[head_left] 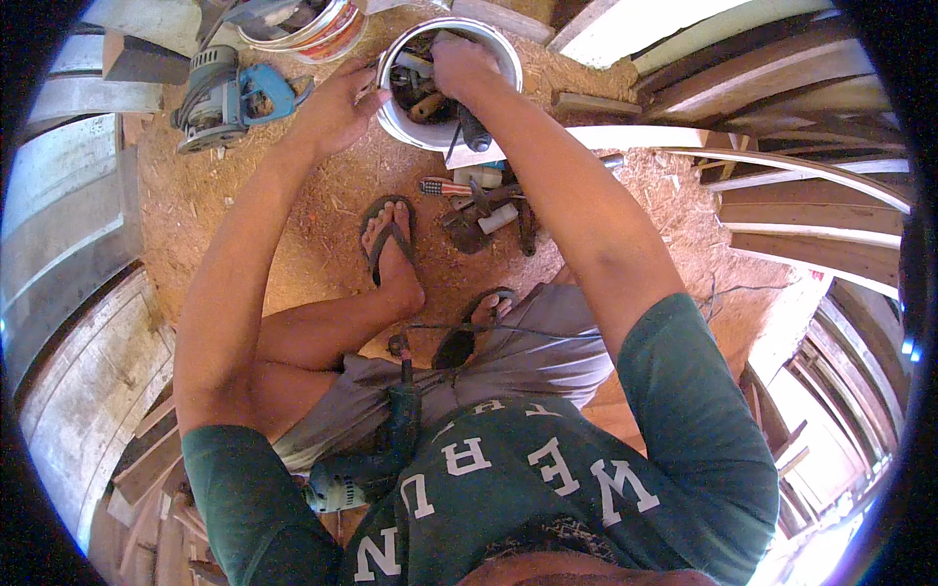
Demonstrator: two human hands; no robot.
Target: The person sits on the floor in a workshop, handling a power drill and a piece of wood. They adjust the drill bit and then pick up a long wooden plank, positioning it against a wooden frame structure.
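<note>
A white bucket (385, 119) full of hand tools stands at the far middle of the ground. My left hand (342, 109) grips its left rim, thumb and fingers on either side of the edge. My right hand (464, 68) reaches down into the bucket from the right. Its fingertips are hidden among the tools, so what they touch does not show. A wooden-handled tool (427, 105) lies inside the bucket. Near its front side, a dark-handled tool (474, 132) sticks out under my right forearm.
A blue circular saw (220, 103) lies left of the bucket, with a second bucket (318, 37) behind it. Loose tools (479, 217) lie before my feet on sawdust-covered ground. A corded power tool (399, 425) lies by my lap. Wooden boards (782, 93) stack up at the right.
</note>
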